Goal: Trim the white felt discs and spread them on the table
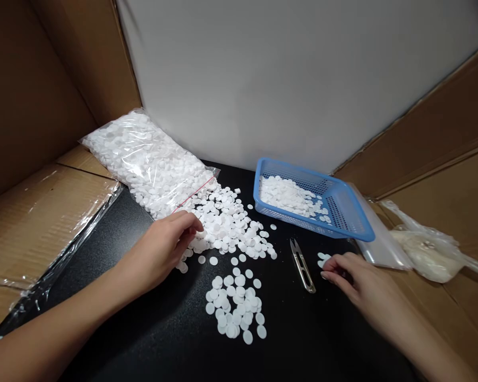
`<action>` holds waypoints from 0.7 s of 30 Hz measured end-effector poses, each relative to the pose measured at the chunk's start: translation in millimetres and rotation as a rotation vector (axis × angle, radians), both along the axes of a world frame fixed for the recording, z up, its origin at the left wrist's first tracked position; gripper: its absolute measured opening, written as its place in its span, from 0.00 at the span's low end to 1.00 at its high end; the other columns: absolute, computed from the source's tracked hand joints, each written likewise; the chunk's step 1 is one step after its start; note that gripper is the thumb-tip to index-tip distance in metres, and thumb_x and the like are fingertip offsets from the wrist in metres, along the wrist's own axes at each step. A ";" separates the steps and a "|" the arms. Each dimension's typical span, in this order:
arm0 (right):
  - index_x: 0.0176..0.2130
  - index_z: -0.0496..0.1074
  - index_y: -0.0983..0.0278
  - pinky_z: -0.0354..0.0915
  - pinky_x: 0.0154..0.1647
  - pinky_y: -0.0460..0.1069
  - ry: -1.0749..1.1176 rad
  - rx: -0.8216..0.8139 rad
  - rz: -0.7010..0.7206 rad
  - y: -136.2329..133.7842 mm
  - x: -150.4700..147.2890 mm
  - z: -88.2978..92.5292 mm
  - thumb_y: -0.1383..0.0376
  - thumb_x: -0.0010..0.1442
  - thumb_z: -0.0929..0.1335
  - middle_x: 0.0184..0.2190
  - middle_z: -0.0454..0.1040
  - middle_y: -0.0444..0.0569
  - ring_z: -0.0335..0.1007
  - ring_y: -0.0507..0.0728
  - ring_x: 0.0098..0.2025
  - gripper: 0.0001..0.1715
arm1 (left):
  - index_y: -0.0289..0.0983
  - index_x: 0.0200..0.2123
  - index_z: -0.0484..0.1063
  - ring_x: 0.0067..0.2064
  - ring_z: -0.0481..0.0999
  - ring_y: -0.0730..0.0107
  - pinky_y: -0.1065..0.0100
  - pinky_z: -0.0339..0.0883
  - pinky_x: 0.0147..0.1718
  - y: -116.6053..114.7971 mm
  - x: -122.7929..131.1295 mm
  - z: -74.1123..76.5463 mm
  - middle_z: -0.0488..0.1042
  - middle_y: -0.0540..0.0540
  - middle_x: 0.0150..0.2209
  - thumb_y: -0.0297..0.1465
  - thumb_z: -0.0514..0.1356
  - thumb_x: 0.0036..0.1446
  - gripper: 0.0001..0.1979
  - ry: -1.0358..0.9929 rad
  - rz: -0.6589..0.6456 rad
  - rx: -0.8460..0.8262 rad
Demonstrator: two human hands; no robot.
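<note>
A large loose pile of white round discs (227, 223) spreads from the mouth of a clear plastic bag (143, 154) filled with the same discs. My left hand (169, 239) is at the near left edge of this pile, fingers curled downward; what they grip, if anything, is hidden. Nearer to me lies a smaller heap of discs (235, 307). On the right, my right hand (350, 273) has its thumb and index finger drawn together at a few white discs (322, 258), which show at the fingertips. Thread snips (302, 268) lie just left of it.
A blue perforated basket (314, 225) at the back right holds many discs. Beside it are a flat clear bag (386, 257) and a knotted plastic bag (430, 252) with pale contents. Cardboard (35, 223) borders the black table (151, 339), and a pale wall stands behind.
</note>
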State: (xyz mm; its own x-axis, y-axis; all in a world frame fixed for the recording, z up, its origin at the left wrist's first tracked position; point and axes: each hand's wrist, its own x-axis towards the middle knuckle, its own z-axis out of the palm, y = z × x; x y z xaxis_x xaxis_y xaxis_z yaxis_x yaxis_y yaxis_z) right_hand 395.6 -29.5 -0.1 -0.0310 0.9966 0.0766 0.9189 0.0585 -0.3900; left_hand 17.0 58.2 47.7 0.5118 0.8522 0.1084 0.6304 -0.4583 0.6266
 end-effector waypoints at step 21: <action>0.33 0.71 0.60 0.68 0.36 0.51 0.201 -0.069 0.316 40.4 -123.8 8.4 0.70 0.64 0.67 0.34 0.72 0.46 0.70 0.57 0.35 0.08 | 0.38 0.39 0.75 0.39 0.75 0.59 0.63 0.65 0.38 -12.9 12.7 -22.4 0.74 0.46 0.37 0.27 0.63 0.62 0.02 0.249 -0.197 0.029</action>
